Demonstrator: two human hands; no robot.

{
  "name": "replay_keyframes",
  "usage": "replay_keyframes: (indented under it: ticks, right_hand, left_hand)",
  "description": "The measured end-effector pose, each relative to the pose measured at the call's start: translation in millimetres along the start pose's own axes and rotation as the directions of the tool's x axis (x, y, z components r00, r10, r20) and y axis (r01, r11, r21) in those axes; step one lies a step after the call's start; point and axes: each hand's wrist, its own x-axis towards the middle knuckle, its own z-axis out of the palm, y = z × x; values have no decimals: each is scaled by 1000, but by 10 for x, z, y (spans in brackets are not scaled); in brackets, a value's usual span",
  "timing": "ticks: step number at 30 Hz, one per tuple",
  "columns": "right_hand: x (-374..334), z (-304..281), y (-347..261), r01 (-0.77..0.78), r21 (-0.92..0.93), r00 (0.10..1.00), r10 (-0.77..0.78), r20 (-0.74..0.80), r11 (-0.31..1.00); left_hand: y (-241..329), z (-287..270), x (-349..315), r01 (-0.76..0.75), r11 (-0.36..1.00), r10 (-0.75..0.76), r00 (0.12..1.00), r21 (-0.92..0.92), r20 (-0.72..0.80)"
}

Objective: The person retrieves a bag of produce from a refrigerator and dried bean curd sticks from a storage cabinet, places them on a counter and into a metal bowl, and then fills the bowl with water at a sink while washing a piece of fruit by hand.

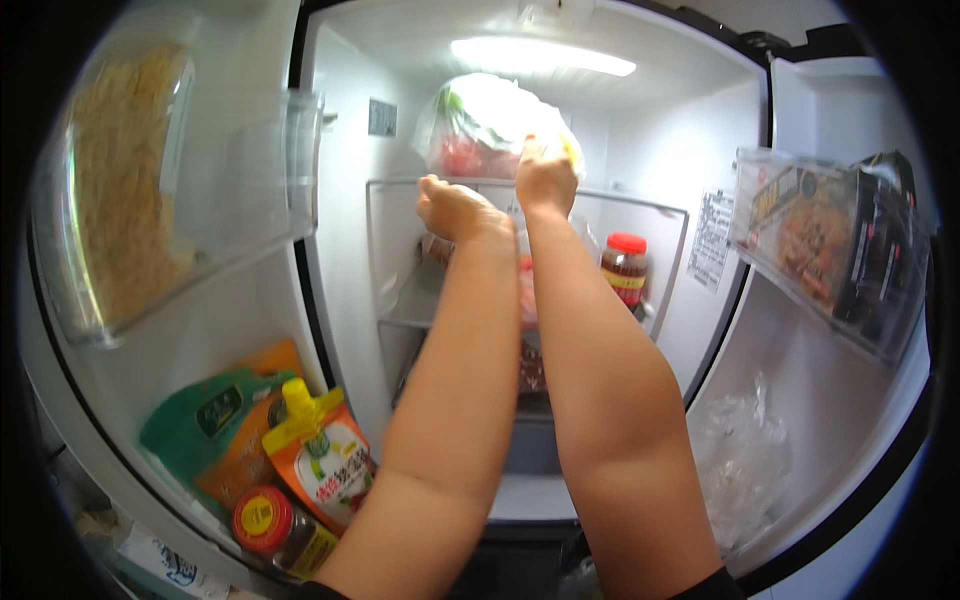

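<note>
A clear plastic bag (490, 115) with red and green produce in it sits on the top shelf of an open fridge, under the light. My right hand (547, 180) is closed at the bag's near right side, gripping its plastic. Just below the bag's left part, at the shelf's front edge, my left hand (460, 208) is turned partly palm up. Its fingers look loosely extended and seem to hold nothing, though some are hidden. Both forearms reach up from the lower edge and cover much of the middle shelves.
A red-lidded jar (625, 268) stands on the shelf below, right of my arm. The left door holds a noodle-like pack (130, 180), pouches (325, 460) and another red-lidded jar (265, 520). Boxes (825, 235) and a crumpled clear bag (745, 460) fill the right door.
</note>
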Motion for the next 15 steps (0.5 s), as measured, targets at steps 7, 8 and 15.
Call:
replay_keyframes:
  ticks: [7, 8, 15]
  right_hand:
    - [-1150, -337, -125, -107, 558, 941, 264, -210, 823]
    - [-1389, -306, 14, -96, 586, 936, 273, -222, 805]
    - [-3351, 169, 1610, -783, 539, 532, 783, 322, 311]
  left_hand:
    - [-305, -1730, -315, 106, 992, -105, 994, 72, -17]
    - [-498, -2061, -301, 53, 992, -47, 997, 112, -57]
    - [-813, -3972, 62, 191, 891, -126, 975, 411, -181]
